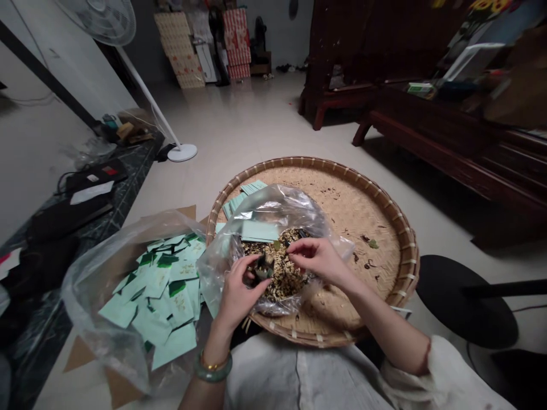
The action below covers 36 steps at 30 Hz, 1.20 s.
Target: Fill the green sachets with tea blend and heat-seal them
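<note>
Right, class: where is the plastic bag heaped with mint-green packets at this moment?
In the head view, that plastic bag is at lower left, just left of the round woven tray and of the left hand.

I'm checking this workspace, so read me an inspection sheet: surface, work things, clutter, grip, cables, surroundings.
Surface: woven tray; dark bits and a green scrap lie on it.
Work things: clear bag in the tray, holding a grainy mix; second bag left of the tray, holding pale green packets.
Clutter: paper and dark items on the left ledge.
Grip: left hand holds a small dark-and-green packet; right hand is over the mix, fingertips close together, contents unclear.
Cables: thin one on the floor, right.
Surroundings: white fan, stacked boxes, dark wooden furniture.
</note>
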### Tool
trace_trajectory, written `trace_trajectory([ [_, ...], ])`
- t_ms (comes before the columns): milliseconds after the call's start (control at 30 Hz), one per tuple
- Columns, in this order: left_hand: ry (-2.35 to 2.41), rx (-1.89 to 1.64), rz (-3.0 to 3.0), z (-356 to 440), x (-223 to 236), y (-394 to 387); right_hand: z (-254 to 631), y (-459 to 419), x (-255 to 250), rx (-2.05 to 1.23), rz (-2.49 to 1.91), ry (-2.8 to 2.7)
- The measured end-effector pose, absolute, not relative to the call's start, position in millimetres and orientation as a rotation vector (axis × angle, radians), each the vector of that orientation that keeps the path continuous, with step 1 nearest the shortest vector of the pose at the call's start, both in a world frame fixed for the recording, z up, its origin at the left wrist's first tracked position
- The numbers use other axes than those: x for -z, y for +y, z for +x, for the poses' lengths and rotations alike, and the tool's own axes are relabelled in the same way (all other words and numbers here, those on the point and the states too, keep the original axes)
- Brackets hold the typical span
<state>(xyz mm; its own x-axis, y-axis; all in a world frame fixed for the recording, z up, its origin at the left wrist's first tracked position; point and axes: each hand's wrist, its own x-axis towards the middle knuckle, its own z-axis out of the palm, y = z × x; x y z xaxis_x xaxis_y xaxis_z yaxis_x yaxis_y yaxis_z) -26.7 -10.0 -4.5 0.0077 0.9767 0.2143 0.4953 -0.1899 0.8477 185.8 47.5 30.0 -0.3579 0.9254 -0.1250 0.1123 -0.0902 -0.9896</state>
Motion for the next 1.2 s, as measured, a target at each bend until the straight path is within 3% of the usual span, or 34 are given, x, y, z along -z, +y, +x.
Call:
trace_trajectory([
  [300, 1.510, -1.175, 1.788, -21.7, 1.1, -8.9, 158.8, 31.6, -74.7, -0.805, -0.908, -2.109],
  [767, 1.451, -1.198, 1.906, -22.3, -6.7, -13.0, 171.7, 21.1, -68.1, -0.918, -0.895, -2.061],
  [967, 1.516, -1.111, 1.925, -13.8, -4.3, -16.7, 169.9, 5.4, -47.2, -0.702, -0.895, -2.295],
  [1200, 1.392, -1.082, 1.700, -18.0, -8.0, -7.1, 178.6, 20.8, -47.5, -0.845, -0.858, -1.999],
])
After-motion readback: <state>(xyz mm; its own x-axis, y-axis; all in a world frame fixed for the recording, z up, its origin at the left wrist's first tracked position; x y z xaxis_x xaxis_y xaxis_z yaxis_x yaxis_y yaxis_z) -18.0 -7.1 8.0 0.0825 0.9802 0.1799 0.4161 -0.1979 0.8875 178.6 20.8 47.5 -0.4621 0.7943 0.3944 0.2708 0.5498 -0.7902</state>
